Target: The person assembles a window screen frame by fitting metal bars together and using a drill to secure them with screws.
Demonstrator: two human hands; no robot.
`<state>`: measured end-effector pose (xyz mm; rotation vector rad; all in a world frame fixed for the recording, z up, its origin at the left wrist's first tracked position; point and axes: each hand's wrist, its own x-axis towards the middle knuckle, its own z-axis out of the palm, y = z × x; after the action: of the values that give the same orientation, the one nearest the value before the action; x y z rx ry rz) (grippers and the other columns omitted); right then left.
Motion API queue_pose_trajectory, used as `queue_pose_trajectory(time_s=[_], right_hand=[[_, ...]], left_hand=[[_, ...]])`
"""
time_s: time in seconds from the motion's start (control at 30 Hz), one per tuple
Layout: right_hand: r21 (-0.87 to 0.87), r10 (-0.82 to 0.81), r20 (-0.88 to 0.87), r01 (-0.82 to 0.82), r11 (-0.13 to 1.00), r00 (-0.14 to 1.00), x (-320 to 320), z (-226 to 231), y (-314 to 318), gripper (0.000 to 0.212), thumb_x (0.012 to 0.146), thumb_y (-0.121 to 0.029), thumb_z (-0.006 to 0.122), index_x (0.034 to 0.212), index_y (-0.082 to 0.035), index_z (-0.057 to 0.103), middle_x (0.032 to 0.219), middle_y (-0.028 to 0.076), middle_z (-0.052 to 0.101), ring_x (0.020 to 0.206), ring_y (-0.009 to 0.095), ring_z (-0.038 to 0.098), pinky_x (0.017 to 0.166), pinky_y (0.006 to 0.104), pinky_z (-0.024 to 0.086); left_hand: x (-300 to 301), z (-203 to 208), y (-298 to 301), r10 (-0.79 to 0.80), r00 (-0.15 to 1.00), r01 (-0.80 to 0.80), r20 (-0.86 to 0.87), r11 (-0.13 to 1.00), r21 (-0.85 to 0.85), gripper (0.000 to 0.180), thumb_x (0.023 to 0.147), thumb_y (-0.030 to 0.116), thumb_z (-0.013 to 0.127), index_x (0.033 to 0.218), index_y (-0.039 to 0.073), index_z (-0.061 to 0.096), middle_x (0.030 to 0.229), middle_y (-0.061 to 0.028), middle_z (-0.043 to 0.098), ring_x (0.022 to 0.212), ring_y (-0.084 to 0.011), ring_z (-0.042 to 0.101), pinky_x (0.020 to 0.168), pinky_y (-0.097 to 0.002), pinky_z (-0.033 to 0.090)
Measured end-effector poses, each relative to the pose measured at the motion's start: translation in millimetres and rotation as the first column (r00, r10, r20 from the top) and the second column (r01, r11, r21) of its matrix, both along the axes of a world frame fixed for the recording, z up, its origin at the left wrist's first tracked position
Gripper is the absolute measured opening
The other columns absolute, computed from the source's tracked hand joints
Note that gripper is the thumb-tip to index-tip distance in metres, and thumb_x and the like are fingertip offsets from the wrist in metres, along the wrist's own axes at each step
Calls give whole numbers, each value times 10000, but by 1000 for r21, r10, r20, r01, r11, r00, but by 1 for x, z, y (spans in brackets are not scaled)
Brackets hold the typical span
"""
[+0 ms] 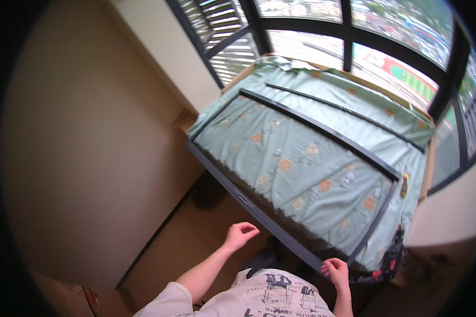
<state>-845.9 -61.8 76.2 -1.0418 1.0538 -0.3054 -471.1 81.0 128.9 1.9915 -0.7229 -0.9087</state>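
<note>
A large dark grey window screen frame (pixel 254 210) with mesh lies on a green floral cloth (pixel 301 79), its near rail jutting past the cloth's edge. My right hand (pixel 337 270) is at the near right corner of this frame, its bent fingers gripping the rail end. In front of the near rail, apart from it, my left hand (pixel 241 235) hangs in the air. Its fingertips are pinched together, and anything between them is too small to make out. Beside my right hand sits a black and red power drill (pixel 391 259).
A loose thin dark strip (pixel 349 112) lies on the cloth behind the frame. At the right rests a screwdriver with a yellow and black handle (pixel 404 186). Dark-framed windows (pixel 346 31) stand behind the ledge, and a plain wall (pixel 90 132) rises at the left.
</note>
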Motion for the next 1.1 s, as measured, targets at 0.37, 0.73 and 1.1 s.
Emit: queue_pose_trajectory(time_s=[0.37, 0.73, 1.1], right_hand=[[-64, 36, -103, -42, 997, 994, 188, -6, -65, 150, 909, -98, 587, 902, 44, 635, 743, 117, 677, 610, 155, 642, 520, 241, 488], [8, 70, -394, -73, 997, 917, 431, 31, 2, 184, 924, -167, 638, 1027, -17, 660, 769, 14, 642, 628, 62, 543, 561, 209, 444], [24, -91, -539, 123, 992, 838, 487, 43, 46, 133, 926, -143, 609, 988, -32, 650, 797, 48, 674, 686, 109, 637, 548, 223, 480]], left_hand=[[360, -19, 41, 501, 817, -463, 286, 865, -192, 97, 823, 98, 730, 876, 17, 725, 773, -24, 703, 699, -83, 633, 669, -243, 511], [785, -99, -98, 442, 755, -413, 485, 894, -173, 149, 782, 201, 732, 835, 61, 734, 775, -88, 714, 738, -202, 693, 680, -323, 526], [902, -156, -157, 315, 763, -288, 564, 947, -140, 203, 777, 203, 731, 911, 51, 731, 833, -144, 711, 775, -267, 694, 716, -355, 529]])
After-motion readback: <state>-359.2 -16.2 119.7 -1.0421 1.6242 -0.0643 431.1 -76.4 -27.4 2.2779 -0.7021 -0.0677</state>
